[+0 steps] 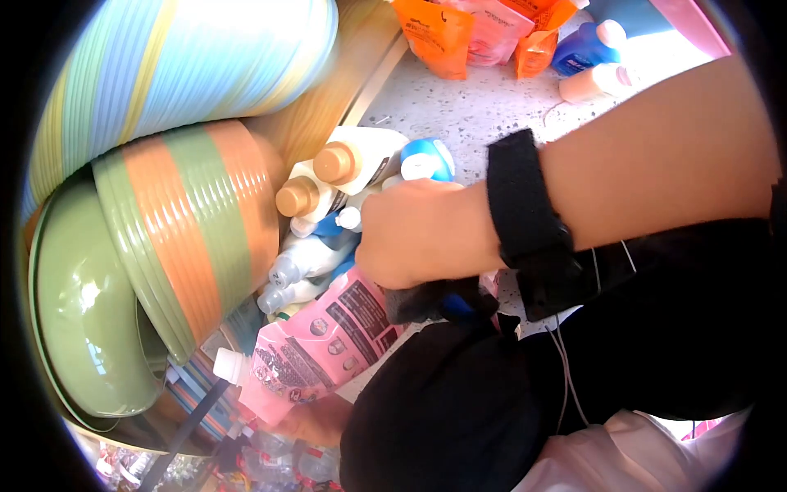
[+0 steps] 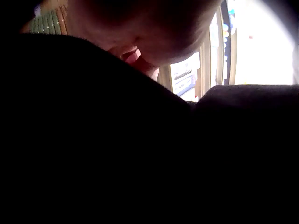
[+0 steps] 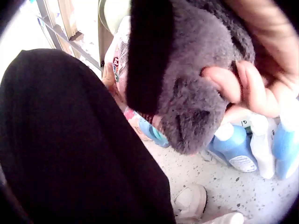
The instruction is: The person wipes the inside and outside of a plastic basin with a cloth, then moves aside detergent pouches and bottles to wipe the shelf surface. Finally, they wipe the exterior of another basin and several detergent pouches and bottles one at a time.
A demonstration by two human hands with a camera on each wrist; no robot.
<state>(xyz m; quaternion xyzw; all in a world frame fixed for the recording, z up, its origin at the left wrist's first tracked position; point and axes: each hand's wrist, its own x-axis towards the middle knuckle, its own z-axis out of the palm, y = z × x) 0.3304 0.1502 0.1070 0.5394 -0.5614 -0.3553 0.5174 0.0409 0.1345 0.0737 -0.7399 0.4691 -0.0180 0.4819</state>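
Grips fuzzy grey cloth (image 3: 198,107) in right hand (image 1: 426,230), at right end of pink pouch (image 1: 328,336).
Slants diagonally in head view, long axis from lower left to upper right, white cap (image 1: 230,366) pointing lower left. Rests against left hand (image 1: 316,420); cannot tell whether gripped. Lies between striped bowls (image 1: 193,225) and black-clad knee (image 1: 443,410), just beside 2 gold-capped bottles (image 1: 337,163), upper end blocked by cloth.
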